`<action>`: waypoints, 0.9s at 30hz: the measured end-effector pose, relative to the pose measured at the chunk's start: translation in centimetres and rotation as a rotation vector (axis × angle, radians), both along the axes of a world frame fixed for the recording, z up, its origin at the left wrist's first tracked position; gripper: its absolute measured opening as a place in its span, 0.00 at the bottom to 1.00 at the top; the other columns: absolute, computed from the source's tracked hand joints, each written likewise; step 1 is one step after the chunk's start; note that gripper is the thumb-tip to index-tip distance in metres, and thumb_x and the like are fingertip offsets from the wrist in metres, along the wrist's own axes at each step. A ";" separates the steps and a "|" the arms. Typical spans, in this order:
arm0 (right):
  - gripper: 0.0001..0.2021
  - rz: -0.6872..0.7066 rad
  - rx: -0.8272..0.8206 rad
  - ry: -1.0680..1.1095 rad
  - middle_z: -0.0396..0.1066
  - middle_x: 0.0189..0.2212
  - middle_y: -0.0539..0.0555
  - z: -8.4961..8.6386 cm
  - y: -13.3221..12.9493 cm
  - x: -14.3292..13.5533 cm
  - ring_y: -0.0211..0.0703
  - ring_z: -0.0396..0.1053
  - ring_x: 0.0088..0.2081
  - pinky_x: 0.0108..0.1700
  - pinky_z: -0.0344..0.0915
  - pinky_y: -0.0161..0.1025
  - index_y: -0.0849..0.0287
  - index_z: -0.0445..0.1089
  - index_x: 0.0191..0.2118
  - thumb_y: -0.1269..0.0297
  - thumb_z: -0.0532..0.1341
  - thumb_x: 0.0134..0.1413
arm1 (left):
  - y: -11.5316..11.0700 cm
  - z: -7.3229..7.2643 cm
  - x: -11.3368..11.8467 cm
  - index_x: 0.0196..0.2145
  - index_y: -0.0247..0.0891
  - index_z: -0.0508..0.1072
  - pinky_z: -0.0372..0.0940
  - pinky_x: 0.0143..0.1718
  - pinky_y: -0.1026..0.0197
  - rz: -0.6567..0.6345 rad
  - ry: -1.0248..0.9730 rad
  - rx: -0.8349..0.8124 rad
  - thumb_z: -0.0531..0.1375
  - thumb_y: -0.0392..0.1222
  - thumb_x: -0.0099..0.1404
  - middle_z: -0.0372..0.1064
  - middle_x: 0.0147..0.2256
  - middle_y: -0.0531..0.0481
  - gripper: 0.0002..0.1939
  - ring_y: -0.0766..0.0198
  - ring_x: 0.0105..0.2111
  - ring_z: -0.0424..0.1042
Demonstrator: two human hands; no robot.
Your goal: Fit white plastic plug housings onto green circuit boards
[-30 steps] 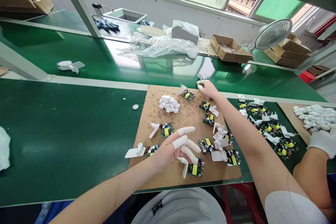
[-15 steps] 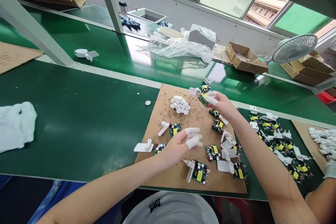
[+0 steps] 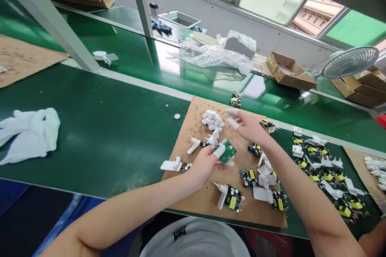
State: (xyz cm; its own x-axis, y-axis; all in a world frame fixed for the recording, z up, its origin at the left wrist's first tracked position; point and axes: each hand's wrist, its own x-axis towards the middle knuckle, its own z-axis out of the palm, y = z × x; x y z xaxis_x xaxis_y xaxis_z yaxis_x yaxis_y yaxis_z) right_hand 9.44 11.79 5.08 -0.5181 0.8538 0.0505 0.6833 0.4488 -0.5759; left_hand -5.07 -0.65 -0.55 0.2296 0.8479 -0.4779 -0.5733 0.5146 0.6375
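Note:
My left hand (image 3: 208,166), with white finger cots on, grips a green circuit board (image 3: 227,151) between thumb and fingers, its flat side facing up. A white plug piece (image 3: 213,137) shows just beyond the board and seems joined to it. Fingers apart and holding nothing, my right hand (image 3: 245,124) hovers over the cardboard sheet (image 3: 199,204), just right of a heap of small white caps (image 3: 212,119). Around my hands lie more boards with white plug pieces, such as one board (image 3: 233,198) near the front and another (image 3: 249,178) to its upper right.
Many boards with plug pieces (image 3: 319,151) lie right of the cardboard. Beyond a pale rail runs a shiny green surface (image 3: 169,76) carrying one board (image 3: 235,101). A white cloth (image 3: 39,132) lies at left, a fan (image 3: 350,62) stands back right, and another person's arm (image 3: 375,241) shows lower right.
The circuit board has passed from my right hand to my left. My right hand has opened and moved slightly left towards the white caps. The view has shifted a little.

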 end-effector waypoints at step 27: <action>0.05 0.095 -0.120 -0.301 0.73 0.28 0.53 0.3 1.9 -3.0 0.43 0.70 0.32 0.34 0.65 0.37 0.60 0.71 0.29 0.67 0.67 0.49 | -0.3 -0.1 0.3 0.33 0.33 0.71 0.70 0.26 0.61 -0.112 0.029 -0.084 0.69 0.49 0.58 0.77 0.29 0.45 0.16 0.62 0.25 0.76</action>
State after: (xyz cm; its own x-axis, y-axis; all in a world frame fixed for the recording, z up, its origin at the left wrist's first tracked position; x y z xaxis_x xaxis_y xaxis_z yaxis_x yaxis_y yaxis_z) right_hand 6.47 13.69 5.36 -0.5717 0.7919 -0.2145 0.7894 0.4597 -0.4068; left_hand -4.74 -0.91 -0.60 0.3053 0.7745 -0.5540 -0.4915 0.6265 0.6049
